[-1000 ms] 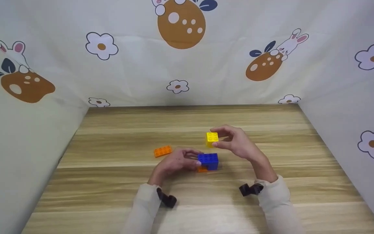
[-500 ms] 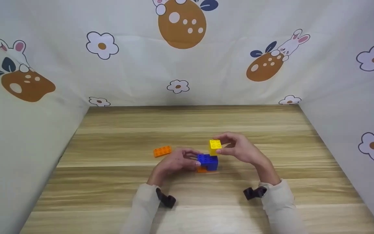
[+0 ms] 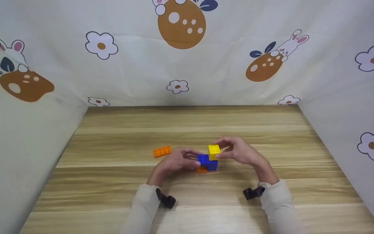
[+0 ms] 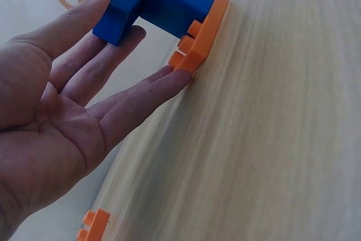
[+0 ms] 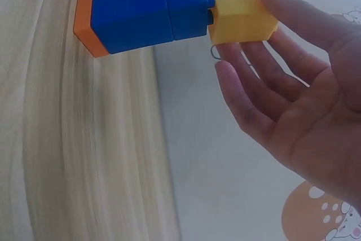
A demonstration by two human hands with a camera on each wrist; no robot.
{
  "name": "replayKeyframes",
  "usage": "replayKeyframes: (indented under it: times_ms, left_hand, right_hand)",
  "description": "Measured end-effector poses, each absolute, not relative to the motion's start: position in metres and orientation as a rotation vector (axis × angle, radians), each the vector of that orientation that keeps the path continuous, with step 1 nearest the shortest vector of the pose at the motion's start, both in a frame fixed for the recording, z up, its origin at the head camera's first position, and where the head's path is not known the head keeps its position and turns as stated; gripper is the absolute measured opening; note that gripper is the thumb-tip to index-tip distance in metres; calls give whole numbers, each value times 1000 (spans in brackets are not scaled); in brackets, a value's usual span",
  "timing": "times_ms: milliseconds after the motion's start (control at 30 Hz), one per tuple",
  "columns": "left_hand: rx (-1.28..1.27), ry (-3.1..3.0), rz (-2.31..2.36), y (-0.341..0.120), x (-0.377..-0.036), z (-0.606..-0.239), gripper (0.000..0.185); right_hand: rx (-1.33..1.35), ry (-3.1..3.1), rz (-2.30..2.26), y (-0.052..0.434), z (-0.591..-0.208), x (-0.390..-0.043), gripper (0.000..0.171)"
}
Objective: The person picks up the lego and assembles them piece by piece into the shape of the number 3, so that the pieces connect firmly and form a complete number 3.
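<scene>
the right hand (image 3: 242, 153) pinches a small yellow block (image 3: 214, 152) between thumb and fingers, and the block sits on top of the blue block (image 3: 208, 162), on its right part. in the right wrist view the yellow block (image 5: 240, 8) touches the blue block's (image 5: 149, 9) bumps, with the thumb on one side and the fingers (image 5: 248, 91) on the other. the blue block sits on a flat orange plate (image 3: 202, 169), and this little pile is on the wooden table (image 3: 187, 130) near the middle. the left hand (image 3: 175, 161) is at 9 o'clock from the pile. its fingers are nearly straight, not clenched, and they press the side of the blue block (image 4: 155, 1) and the orange plate (image 4: 200, 40). another orange flat brick (image 3: 162, 151) lies alone on the table at 10 o'clock from the left hand, a little apart from it.
</scene>
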State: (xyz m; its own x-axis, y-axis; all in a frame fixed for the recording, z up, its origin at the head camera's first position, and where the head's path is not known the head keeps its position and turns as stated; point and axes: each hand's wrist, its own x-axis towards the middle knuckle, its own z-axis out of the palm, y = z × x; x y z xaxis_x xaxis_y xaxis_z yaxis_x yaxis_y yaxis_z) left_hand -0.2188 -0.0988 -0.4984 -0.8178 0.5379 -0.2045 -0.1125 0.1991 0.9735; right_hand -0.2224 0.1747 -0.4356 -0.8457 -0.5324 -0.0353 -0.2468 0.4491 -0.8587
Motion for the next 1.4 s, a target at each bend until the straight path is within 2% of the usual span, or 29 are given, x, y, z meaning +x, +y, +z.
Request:
replayKeyframes:
  times_ms: [1033,1400]
  left_hand:
    - [350,1908,1722,-96,-218,-497,42]
    - [402,2009,1653,-96,-218,-497,43]
  right_hand:
    - [-636,2373,-1391,171,-439,-223,30]
    - [-645,2390,-1379,170,-441,-224,30]
